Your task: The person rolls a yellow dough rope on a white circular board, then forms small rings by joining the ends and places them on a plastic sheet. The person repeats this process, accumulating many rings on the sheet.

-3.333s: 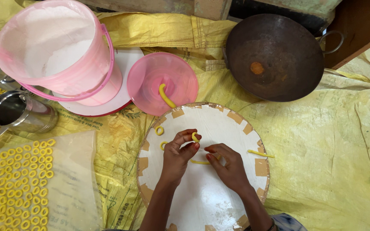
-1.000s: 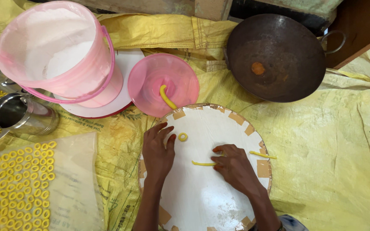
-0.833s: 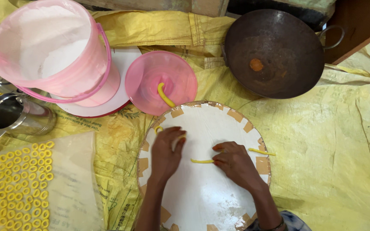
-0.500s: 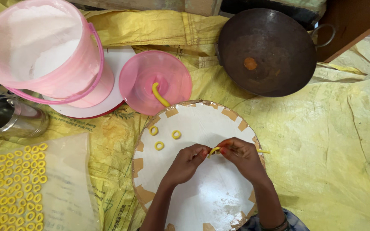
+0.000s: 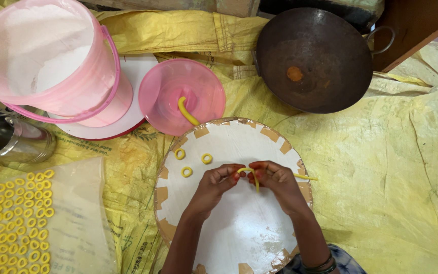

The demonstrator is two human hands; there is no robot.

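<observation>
Over a round white board (image 5: pixel 239 228) with taped edges, my left hand (image 5: pixel 214 183) and my right hand (image 5: pixel 277 183) meet at the fingertips. Together they pinch a thin yellow dough strand (image 5: pixel 252 175), which bends between them and hangs down a little. Another yellow strand piece (image 5: pixel 306 177) lies on the board to the right of my right hand. Three small yellow dough rings (image 5: pixel 192 161) sit on the board's upper left, just left of my left hand.
A pink bowl (image 5: pixel 181 96) holding a thick yellow dough rope (image 5: pixel 187 111) sits above the board. A pink bucket (image 5: pixel 46 56) of white flour and a steel cup (image 5: pixel 6 142) stand at left. Several yellow rings (image 5: pixel 11 218) lie on clear plastic. A dark wok (image 5: pixel 313 58) is at upper right.
My hands left the flat rolling position, came together at the board's middle and lifted the strand. Three finished rings now show at the board's upper left.
</observation>
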